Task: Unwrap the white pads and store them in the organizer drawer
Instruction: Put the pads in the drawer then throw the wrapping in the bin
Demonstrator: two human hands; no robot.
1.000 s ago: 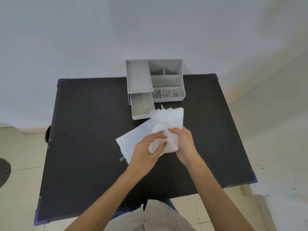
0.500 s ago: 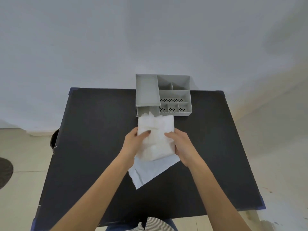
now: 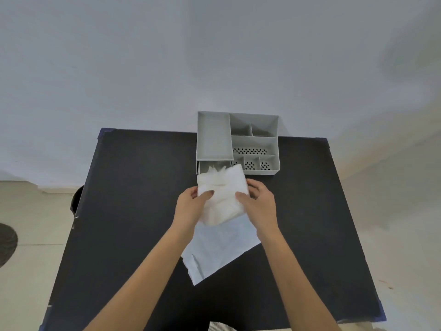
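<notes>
Item: stack of white pads (image 3: 222, 199), carried between both your hands.

Change: a second ago you held the pads low over the flat wrapper sheet (image 3: 219, 249), right of the pulled-out drawer (image 3: 202, 166). You have since lifted them clear of the wrapper and brought them forward, so their far edge now overlaps the drawer mouth and hides most of it. The wrapper is left behind on the worktop (image 3: 133, 211), nearer your body. Judged from this, unwrapping looks finished and storing is the step in hand.

Position against fingers: your left hand (image 3: 191, 209) grips the left edge of the stack, thumb on top, fingers (image 3: 194, 192) curled at the side. Your right hand (image 3: 259, 206) grips the right edge the same way, thumb across the top face and fingers wrapped round the side. The pads sit between the two hands, tilted towards the organizer (image 3: 238, 142).

Remaining: lowering the stack into the drawer. Whether anything lies in the drawer cannot be told, as the pads cover it.
</notes>
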